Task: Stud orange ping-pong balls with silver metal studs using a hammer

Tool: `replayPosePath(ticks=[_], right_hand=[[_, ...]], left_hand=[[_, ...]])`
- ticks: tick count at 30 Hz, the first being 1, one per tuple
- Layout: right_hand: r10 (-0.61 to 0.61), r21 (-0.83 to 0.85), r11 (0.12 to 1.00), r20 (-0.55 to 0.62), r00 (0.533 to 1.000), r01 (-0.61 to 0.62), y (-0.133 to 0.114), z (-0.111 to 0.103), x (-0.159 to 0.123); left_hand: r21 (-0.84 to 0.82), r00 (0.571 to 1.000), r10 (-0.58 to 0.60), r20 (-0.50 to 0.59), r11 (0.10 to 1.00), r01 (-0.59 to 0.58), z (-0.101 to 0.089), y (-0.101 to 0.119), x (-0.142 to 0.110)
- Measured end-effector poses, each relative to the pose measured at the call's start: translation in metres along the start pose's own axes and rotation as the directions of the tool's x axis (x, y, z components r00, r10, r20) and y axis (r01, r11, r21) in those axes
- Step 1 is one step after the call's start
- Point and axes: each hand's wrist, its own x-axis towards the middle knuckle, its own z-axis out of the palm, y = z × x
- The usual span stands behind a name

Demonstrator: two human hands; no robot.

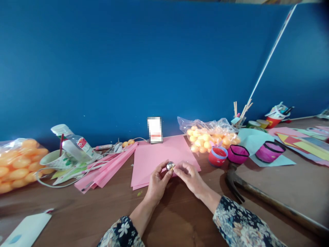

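Observation:
Thumb and fingers of my left hand (159, 180) pinch a small shiny silver ball (170, 166), which looks like a bell. My right hand (189, 175) is closed in a pinch at the ball's right edge. A tiny yellowish bit shows by its fingertips, too small to name. Both hands are above the near edge of a stack of pink paper sheets (159, 154) on the brown table (180, 212).
A bag of orange balls (205, 137) lies beyond my right hand, with small fabric cups (238, 154) near it. A hammer (269, 199) lies at right. Left are pink strips (110, 168), a bottle (79, 142) and another bag of orange balls (22, 164). A phone (155, 130) stands at the back.

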Motion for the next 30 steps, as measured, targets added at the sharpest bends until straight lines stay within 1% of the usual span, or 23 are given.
replayPosePath(ticks=[7,15,22,30], right_hand=[[-0.016,-0.024,1.000,-0.011,1.000,0.016,0.0003,0.0009,0.0002],[-0.011,-0.036,0.999,-0.004,1.000,0.011,-0.0015,0.0010,0.0006],[-0.010,-0.046,0.999,0.005,1.000,0.010,-0.0018,0.0013,0.0004],[-0.017,-0.081,0.997,0.007,1.000,0.018,0.0013,0.0004,0.0002]], left_hand=[[-0.008,0.999,0.002,-0.032,1.000,-0.002,0.0012,0.0017,0.0000],[0.000,0.999,0.008,-0.039,1.000,-0.008,0.0009,0.0008,0.0002],[0.015,0.999,0.022,-0.028,1.000,-0.022,0.0000,0.0008,-0.0004],[-0.005,1.000,0.000,-0.020,1.000,0.000,0.0004,0.0010,-0.0005]])
